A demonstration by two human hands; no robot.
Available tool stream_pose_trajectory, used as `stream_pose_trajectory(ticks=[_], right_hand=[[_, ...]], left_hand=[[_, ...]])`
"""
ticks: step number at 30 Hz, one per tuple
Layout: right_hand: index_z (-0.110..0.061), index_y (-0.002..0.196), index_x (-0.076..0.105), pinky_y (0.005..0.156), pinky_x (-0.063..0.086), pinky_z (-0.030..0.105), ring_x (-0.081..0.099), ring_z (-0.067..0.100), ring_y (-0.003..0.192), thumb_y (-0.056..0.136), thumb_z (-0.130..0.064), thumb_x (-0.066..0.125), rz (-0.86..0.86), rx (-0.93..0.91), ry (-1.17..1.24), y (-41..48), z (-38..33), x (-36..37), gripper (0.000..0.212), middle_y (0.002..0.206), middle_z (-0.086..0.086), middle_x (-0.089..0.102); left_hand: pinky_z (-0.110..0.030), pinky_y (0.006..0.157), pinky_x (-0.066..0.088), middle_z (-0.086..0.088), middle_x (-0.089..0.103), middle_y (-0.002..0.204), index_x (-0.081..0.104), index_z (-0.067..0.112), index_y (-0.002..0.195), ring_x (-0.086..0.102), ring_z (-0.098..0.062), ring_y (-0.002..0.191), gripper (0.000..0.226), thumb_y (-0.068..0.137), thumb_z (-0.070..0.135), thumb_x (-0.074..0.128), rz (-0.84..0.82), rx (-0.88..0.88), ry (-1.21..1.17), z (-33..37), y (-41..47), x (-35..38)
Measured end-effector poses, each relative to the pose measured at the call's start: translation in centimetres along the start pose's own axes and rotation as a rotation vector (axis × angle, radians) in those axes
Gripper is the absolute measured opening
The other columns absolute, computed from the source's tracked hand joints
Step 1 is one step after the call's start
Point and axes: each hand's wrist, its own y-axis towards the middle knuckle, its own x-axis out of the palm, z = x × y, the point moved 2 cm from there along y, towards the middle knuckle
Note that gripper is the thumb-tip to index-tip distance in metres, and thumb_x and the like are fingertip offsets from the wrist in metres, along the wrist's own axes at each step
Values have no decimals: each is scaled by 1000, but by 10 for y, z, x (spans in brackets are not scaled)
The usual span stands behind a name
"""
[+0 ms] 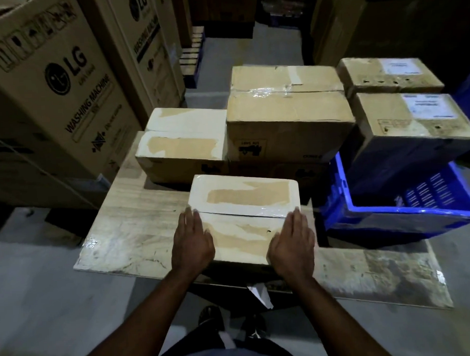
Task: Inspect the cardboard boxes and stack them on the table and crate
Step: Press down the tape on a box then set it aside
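Note:
A small white-topped cardboard box (243, 201) with torn brown patches sits at the near edge of the wooden table (130, 222). My left hand (192, 240) lies flat against its left side, fingers straight. My right hand (291, 240) presses its right side the same way. Behind it stand a similar white-topped box (184, 142) and a larger taped brown box (287, 113). A blue plastic crate (391, 216) stands to the right, with a labelled brown box (412, 124) resting on its rim and another (385, 74) behind.
Tall LG washing machine cartons (49, 86) wall off the left side. More big cartons stand at the back and far right, with a narrow grey floor aisle (217, 49) between them. My feet show below the table's near edge.

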Motion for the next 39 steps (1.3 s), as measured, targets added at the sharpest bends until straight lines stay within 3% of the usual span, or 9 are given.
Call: stream_pose_trajectory(ticks=[4,6,14,21,28,32,35,37,39], right_hand=[[-4,155,21,123,11,47,4,25,153,95,-44,29,-88,-233,-19,6,-15,8,73,165,13,8],[-6,156,19,122,11,46,2,23,153,94,-46,23,-147,-296,-18,8,-25,14,74,165,10,7],[-7,156,20,123,2,44,1,20,153,95,-47,24,-170,-307,-80,12,-26,22,73,165,9,9],[-6,157,15,123,-5,37,-2,20,153,89,-49,7,-162,-189,-28,54,-23,11,81,166,9,5],[-6,157,11,124,2,41,-4,20,153,98,-44,18,-135,-197,-145,61,-16,15,70,166,9,3],[-9,158,5,124,-2,39,-10,17,152,100,-44,20,-177,-208,-104,64,-15,12,69,166,6,-6],[-8,157,-1,124,-1,36,-8,19,152,103,-39,32,-137,-46,83,74,4,6,70,165,7,-9],[-3,156,6,123,11,37,8,28,152,104,-36,38,-140,192,279,81,20,2,70,164,16,7],[-4,154,21,113,30,38,35,37,142,104,-37,41,-233,324,423,86,27,0,63,155,22,34]], left_hand=[[-41,121,10,-11,10,163,17,5,155,7,-25,152,65,98,37,22,-24,315,165,2,-1,12],[-40,121,11,-9,10,164,15,7,156,7,-22,152,66,99,39,23,-63,386,182,3,3,13],[-42,121,17,-10,13,163,17,7,156,9,-21,152,68,98,42,28,-123,397,161,-1,11,18],[-37,123,0,-6,-5,164,4,9,157,-7,-20,152,69,101,43,25,-92,343,139,-1,51,1],[-38,123,4,-6,-2,164,4,9,157,-8,-17,151,71,100,46,25,-83,335,175,-6,64,8],[-35,123,0,-3,-11,163,-1,12,157,-12,-15,151,71,101,46,27,-75,351,131,-7,64,3],[-35,123,0,-7,-14,162,-6,8,156,-11,-20,151,76,101,45,32,-77,167,-31,-20,74,0],[-36,122,5,-14,-6,163,-3,2,155,-2,-26,152,79,101,48,32,-135,-4,-199,-33,83,-2],[-36,118,21,-15,12,163,2,3,155,17,-29,149,78,101,48,36,-226,-87,-344,-37,86,-5]])
